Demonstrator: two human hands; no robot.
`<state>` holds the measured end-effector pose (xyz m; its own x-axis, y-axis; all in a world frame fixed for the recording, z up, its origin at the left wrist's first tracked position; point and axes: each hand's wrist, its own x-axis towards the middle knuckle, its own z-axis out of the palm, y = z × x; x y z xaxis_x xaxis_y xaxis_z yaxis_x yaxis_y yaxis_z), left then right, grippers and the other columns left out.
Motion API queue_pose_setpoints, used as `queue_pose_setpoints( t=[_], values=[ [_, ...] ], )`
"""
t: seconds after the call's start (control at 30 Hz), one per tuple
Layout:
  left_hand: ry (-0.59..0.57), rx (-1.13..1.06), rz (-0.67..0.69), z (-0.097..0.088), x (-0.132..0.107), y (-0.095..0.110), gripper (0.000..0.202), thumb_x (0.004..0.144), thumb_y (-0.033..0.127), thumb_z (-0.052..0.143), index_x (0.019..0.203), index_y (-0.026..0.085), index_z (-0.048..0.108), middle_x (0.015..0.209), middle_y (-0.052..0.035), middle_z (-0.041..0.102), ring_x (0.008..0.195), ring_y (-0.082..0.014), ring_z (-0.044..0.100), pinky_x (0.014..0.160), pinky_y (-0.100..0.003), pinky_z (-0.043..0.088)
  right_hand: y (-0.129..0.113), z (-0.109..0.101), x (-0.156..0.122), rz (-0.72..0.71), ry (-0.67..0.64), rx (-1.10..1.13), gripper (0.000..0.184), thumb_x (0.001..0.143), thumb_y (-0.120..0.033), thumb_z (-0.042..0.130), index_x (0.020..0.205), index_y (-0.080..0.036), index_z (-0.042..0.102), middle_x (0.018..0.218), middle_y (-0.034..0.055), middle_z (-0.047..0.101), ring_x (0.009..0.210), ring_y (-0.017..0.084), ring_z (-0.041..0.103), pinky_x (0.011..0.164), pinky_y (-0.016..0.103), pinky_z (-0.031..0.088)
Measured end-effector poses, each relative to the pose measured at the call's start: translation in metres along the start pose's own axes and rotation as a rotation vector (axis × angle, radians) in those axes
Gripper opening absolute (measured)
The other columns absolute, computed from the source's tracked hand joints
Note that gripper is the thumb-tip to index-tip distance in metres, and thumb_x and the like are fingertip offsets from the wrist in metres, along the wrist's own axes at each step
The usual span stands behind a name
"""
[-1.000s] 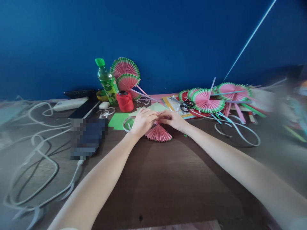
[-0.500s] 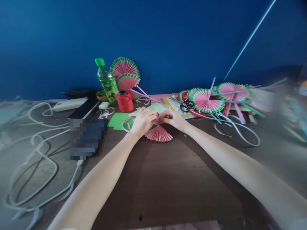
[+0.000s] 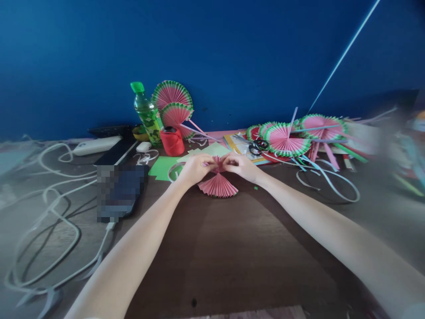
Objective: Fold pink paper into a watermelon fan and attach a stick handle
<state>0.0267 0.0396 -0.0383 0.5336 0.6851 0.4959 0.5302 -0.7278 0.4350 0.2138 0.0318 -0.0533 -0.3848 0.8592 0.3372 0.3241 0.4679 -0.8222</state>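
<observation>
A pleated pink paper fan (image 3: 219,186) lies on the dark table, spread toward me and narrowed at its middle. My left hand (image 3: 198,168) pinches the left side of its pleats near that narrow part, fingers closed. From the right, my right hand (image 3: 241,165) pinches the pleats opposite, thumb and fingertips together. Between the hands, the fan's far half shows only in part. Green paper sheets (image 3: 160,168) lie beyond my left hand, with a white strip loop (image 3: 173,172) beside it.
A green bottle (image 3: 148,116), a red thread spool (image 3: 172,141) and finished round fans (image 3: 171,95) stand at the back. Black scissors (image 3: 258,146) and more watermelon-coloured fans (image 3: 287,140) lie at right. A phone (image 3: 124,192) and white cables (image 3: 75,221) are at left.
My left hand has shifted slightly left and lower, its fingers now drawn back from the middle, so more of the far pleats shows. My right hand has stayed nearly in place.
</observation>
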Motion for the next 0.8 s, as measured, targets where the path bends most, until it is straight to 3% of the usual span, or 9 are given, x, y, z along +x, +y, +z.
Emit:
queue_pose_setpoints(
  t=[0.23, 0.47, 0.63, 0.8],
  values=[
    [-0.094, -0.013, -0.079, -0.01, 0.002, 0.0, 0.012, 0.075, 0.02, 0.057, 0.068, 0.017, 0.067, 0.071, -0.0016, 0.067, 0.067, -0.0141, 0.06, 0.065, -0.027, 0.046, -0.004, -0.002, -0.001, -0.003, -0.002, -0.111, 0.008, 0.068, -0.016, 0.052, 0.06, -0.017, 0.054, 0.091, 0.005, 0.059, 0.082, 0.016, 0.054, 0.073, 0.03, 0.04],
    [-0.141, 0.069, -0.081, -0.011, 0.006, 0.001, 0.01, 0.073, 0.02, 0.059, 0.066, 0.017, 0.065, 0.068, -0.0008, 0.064, 0.065, -0.0137, 0.057, 0.063, -0.027, 0.044, -0.01, -0.004, -0.002, -0.11, 0.0, -0.335, 0.009, 0.064, -0.012, 0.052, 0.058, -0.018, 0.048, 0.084, 0.0043, 0.053, 0.071, 0.014, 0.05, 0.069, 0.031, 0.041],
    [-0.168, 0.101, -0.07, -0.013, 0.007, 0.003, 0.01, 0.072, 0.021, 0.06, 0.065, 0.016, 0.063, 0.073, -0.0014, 0.057, 0.069, -0.0136, 0.054, 0.066, -0.027, 0.043, -0.013, -0.01, -0.001, -0.077, -0.094, -0.452, 0.008, 0.064, -0.013, 0.053, 0.059, -0.018, 0.049, 0.078, 0.0024, 0.045, 0.069, 0.014, 0.047, 0.067, 0.029, 0.039],
    [-0.258, 0.087, -0.152, -0.019, 0.007, 0.006, 0.01, 0.072, 0.022, 0.058, 0.067, 0.015, 0.062, 0.074, -0.0005, 0.053, 0.072, -0.0134, 0.051, 0.069, -0.027, 0.04, -0.017, -0.016, 0.0, -0.002, -0.197, -0.53, 0.006, 0.065, -0.013, 0.051, 0.062, -0.017, 0.051, 0.075, 0.0011, 0.044, 0.064, 0.012, 0.045, 0.065, 0.027, 0.037]
  ],
)
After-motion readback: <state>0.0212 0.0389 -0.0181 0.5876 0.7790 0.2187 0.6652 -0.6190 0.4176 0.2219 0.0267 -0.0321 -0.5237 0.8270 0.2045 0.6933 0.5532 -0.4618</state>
